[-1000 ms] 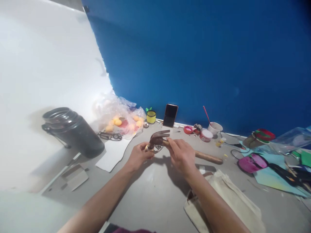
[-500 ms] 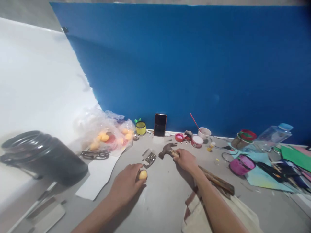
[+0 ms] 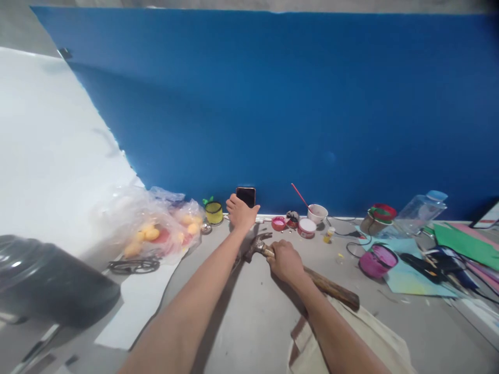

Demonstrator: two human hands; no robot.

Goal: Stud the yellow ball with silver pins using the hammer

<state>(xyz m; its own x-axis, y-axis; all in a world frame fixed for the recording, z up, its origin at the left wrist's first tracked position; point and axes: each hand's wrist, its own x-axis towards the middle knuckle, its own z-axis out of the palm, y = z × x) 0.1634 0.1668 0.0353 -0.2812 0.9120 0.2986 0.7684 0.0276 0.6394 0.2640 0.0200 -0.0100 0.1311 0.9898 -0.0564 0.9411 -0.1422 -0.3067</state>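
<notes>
You have bare grey floor (image 3: 253,317) between your forearms, open leftward to the white sheet (image 3: 128,311). At the wall, a yellow cup (image 3: 214,212) and plastic bag (image 3: 156,228) crowd the phone (image 3: 246,196) on its left, small pots (image 3: 306,227) and a white cup (image 3: 317,212) on its right. The hammer (image 3: 327,285) slants across the right side, with the cloth bag (image 3: 351,337) just beside its handle end; the black jar (image 3: 47,283) blocks the far left

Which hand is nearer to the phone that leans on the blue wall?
Left. The left hand is on the phone, covering its lower part. The right hand is apart from it, closer to the person, gripping the hammer by its handle.
</notes>
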